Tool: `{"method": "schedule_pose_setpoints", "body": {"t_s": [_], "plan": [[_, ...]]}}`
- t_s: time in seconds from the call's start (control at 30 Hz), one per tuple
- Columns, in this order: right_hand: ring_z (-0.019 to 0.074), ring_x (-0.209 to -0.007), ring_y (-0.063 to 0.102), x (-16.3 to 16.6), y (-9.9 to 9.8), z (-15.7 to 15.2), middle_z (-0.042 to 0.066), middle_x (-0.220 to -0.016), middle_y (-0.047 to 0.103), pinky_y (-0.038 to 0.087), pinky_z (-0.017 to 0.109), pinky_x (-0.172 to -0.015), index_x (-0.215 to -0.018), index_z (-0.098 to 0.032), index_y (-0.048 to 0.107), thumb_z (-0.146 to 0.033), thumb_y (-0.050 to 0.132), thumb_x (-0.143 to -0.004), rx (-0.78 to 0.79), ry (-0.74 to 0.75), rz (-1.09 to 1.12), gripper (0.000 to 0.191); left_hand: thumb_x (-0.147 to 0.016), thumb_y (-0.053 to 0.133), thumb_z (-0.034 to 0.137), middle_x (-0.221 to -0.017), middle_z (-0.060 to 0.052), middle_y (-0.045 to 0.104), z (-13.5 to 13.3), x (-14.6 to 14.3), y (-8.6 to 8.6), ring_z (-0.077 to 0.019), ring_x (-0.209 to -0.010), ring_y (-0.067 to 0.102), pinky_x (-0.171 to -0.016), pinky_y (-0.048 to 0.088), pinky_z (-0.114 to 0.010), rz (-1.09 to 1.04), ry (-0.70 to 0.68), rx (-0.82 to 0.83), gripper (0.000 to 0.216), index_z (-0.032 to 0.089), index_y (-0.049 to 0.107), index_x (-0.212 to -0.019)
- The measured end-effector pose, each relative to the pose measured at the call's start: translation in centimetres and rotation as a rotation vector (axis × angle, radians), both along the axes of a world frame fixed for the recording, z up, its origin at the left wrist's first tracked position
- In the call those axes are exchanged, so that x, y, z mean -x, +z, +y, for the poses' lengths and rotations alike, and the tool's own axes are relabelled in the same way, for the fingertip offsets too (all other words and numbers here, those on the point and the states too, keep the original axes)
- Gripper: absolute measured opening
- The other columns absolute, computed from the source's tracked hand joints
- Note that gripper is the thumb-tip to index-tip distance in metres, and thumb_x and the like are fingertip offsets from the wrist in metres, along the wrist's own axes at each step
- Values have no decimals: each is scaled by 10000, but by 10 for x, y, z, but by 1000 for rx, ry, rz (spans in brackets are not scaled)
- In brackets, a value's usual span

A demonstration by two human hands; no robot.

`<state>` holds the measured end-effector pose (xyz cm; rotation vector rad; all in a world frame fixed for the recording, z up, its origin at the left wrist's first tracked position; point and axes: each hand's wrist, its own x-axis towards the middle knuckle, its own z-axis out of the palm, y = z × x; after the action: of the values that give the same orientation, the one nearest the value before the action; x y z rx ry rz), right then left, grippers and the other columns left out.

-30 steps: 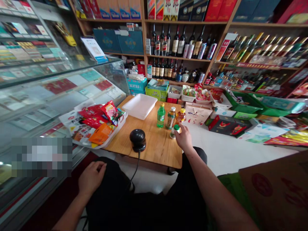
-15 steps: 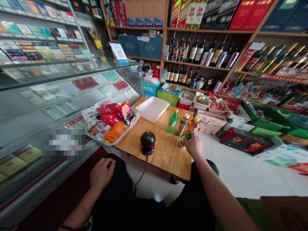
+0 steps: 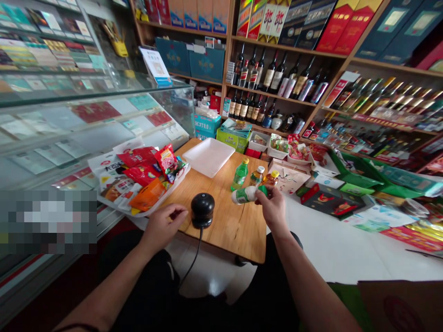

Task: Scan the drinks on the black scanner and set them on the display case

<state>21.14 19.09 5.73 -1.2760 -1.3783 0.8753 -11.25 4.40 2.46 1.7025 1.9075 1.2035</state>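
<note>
The wooden table (image 3: 221, 216) fills the frame's centre, its near edge running lower right. At centre, the right hand (image 3: 274, 207) grips a small white bottle (image 3: 246, 194) by its green cap end, tipped sideways above the wood; better to keep it level, label toward the black scanner (image 3: 202, 210). The left hand (image 3: 165, 223), loosely curled and holding nothing, touches the scanner. Open wood lies between them; three upright bottles (image 3: 255, 175) crowd just behind.

Bare forearms, no sleeves visible; black trousers (image 3: 155, 295) on legs.
</note>
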Motion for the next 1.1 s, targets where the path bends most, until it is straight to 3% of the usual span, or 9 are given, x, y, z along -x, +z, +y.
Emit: {"method": "schedule_pose_setpoints", "body": {"t_s": [0.1,0.2,0.37,0.5,0.6,0.93,1.1], "plan": [[164,-616,638,22,13,2,13,-798,687,556,317,-600,-1051,-172,660,-478,771,-771,-5,64,198,429,-925,623,437,-937,-49,745,42,-9,25,-201,-871,690,-808,539,-318,-106,-116,-55,274,193,712,-1015],[155,-620,635,46,18,5,7,-803,689,561,309,-596,-1023,-182,665,-458,785,-776,15,113,312,389,-919,645,417,-989,-59,749,79,-9,35,-205,-924,700,-859,548,-340,-193,-206,-99,272,193,702,-1061],[140,-639,630,86,15,14,-5,-812,680,564,291,-602,-991,-184,660,-430,806,-763,52,135,411,366,-902,678,403,-1076,-93,760,117,1,18,-234,-1004,723,-885,570,-375,-426,-338,-66,322,186,671,-1139],[142,-649,635,118,-2,27,-10,-795,669,573,299,-620,-1019,-178,659,-423,810,-755,101,148,380,391,-903,675,370,-1140,-118,758,124,14,-12,-247,-1065,726,-949,564,-396,-615,-323,-75,345,170,660,-1184],[143,-661,638,141,-18,39,-8,-800,667,575,301,-629,-1028,-175,664,-424,809,-754,111,151,347,398,-897,678,364,-1148,-114,761,124,25,-27,-248,-1068,729,-963,564,-390,-628,-264,-90,353,170,670,-1192],[120,-688,613,181,-59,57,-15,-817,656,551,263,-640,-1001,-174,665,-375,788,-737,208,181,337,354,-884,670,404,-1116,-96,761,130,48,-49,-247,-1037,725,-932,574,-366,-608,-80,-58,326,170,702,-1108],[119,-685,594,181,-70,54,-12,-806,638,546,258,-622,-969,-167,669,-391,775,-740,248,166,329,337,-884,664,387,-1097,-92,766,128,49,-58,-245,-1025,729,-930,576,-369,-595,-98,-13,310,177,694,-1110]]}}
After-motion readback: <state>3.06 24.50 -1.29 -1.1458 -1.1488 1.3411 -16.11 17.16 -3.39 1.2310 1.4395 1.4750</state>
